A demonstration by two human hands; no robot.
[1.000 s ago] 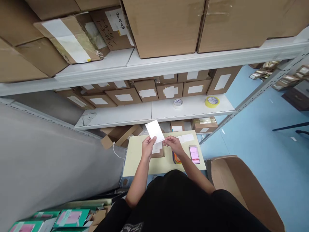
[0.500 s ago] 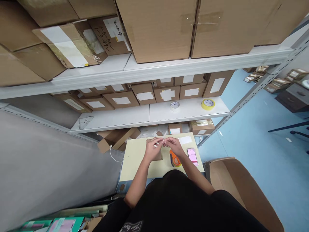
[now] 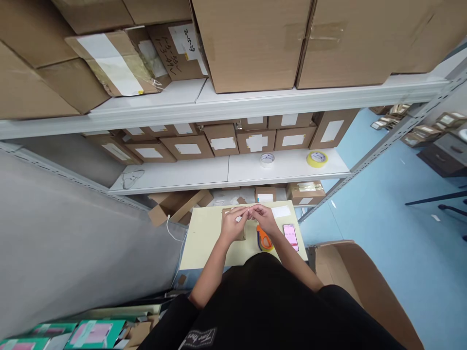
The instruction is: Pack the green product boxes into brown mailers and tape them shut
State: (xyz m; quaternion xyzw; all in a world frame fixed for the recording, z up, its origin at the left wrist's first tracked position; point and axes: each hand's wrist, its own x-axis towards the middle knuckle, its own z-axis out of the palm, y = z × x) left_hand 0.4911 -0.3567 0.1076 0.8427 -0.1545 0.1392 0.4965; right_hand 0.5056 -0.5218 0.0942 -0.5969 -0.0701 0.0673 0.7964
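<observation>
My left hand (image 3: pixel 234 224) and my right hand (image 3: pixel 263 218) meet fingertip to fingertip above the pale yellow tabletop (image 3: pixel 204 243). Both are closed in a pinch; whatever lies between the fingers is too small to name. Partly under my left hand is a small cardboard box (image 3: pixel 241 235), its top mostly covered by the hand. An orange tape dispenser (image 3: pixel 265 239) lies just below my right hand. White paper (image 3: pixel 280 211) lies beyond my right hand, and a phone (image 3: pixel 291 236) with a pink screen rests near the table's right edge.
A shelf (image 3: pixel 175 176) behind the table bears labelled boxes, a white tape roll (image 3: pixel 267 160) and a yellow tape roll (image 3: pixel 317 159). An open carton (image 3: pixel 182 206) leans at the table's back left. A large open cardboard box (image 3: pixel 365 287) stands to the right.
The camera view has shifted slightly. My hands stay together over the box, fingertips still touching, with only small finger movement.
</observation>
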